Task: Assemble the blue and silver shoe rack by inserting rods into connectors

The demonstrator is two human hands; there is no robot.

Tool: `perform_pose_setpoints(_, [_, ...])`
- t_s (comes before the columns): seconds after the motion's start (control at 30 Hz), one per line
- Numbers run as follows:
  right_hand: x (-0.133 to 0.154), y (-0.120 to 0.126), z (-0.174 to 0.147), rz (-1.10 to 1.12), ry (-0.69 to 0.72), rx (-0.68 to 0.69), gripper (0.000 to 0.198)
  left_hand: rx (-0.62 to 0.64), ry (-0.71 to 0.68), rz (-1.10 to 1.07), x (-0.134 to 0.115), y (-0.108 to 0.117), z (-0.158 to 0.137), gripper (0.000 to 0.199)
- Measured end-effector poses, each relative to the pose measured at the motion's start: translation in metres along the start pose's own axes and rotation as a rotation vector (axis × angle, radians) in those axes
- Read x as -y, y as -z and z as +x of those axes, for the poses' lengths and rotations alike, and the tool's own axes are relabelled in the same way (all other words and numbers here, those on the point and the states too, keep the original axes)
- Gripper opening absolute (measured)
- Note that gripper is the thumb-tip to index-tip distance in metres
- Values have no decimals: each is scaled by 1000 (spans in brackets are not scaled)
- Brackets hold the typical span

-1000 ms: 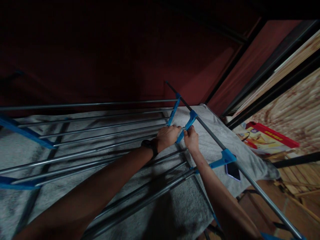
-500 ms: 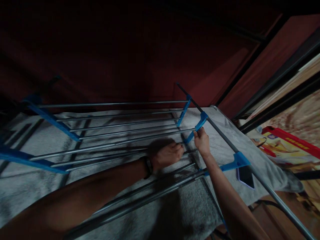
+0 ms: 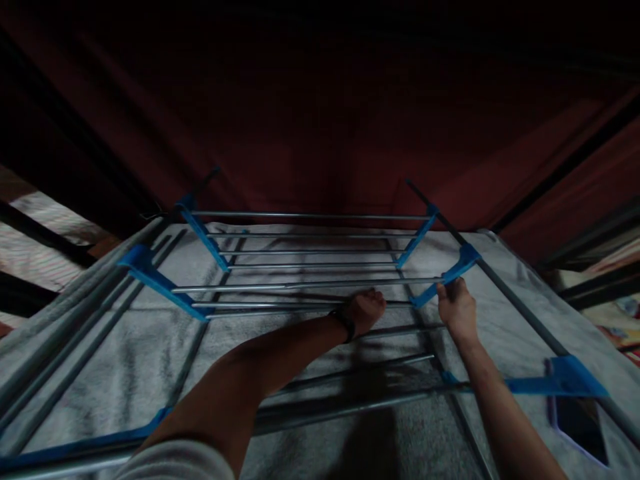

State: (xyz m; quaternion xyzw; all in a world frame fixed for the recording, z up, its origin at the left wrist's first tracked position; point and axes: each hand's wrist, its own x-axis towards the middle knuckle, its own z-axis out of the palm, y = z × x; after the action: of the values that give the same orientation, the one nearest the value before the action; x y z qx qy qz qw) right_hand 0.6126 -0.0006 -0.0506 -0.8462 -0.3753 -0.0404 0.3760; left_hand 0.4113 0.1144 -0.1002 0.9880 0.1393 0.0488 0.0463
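Note:
A rack of grey metal tubes and blue plastic brackets lies on a grey blanket (image 3: 150, 360). My left hand (image 3: 369, 309), wearing a dark wristband, is closed around a metal tube (image 3: 280, 305) near its right end. The far side of its fingers is hidden. My right hand (image 3: 457, 312) pinches a blue bracket (image 3: 426, 295) on the right side, by the end of another tube (image 3: 310, 285). Closer to me, a loose-ended tube (image 3: 400, 361) lies at a slant, its right end apart from the nearest blue bracket (image 3: 560, 380).
A phone (image 3: 580, 427) lies on the blanket at lower right, partly under a bracket. Long side tubes (image 3: 520, 303) run along the right, and more tubes (image 3: 95, 333) lie on the left. A dark red wall (image 3: 320, 133) stands behind.
The view has swung left, so the rack appears farther right and its left side shows more. Both hands keep about the same places on the rack.

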Motion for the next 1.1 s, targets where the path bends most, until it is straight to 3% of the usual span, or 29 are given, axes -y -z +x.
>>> perform_pose_setpoints(0.43, [8, 0, -2, 49, 22, 38, 22, 36, 28, -112, -3, 9, 2, 42])
perform_pose_setpoints(0.57, [8, 1, 0, 36, 18, 49, 23, 47, 23, -139, -3, 13, 1, 37])
perform_pose_setpoints(1.1, [-11, 2, 7, -83, -23, 74, 37, 126, 82, -182, -20, 34, -1, 41])
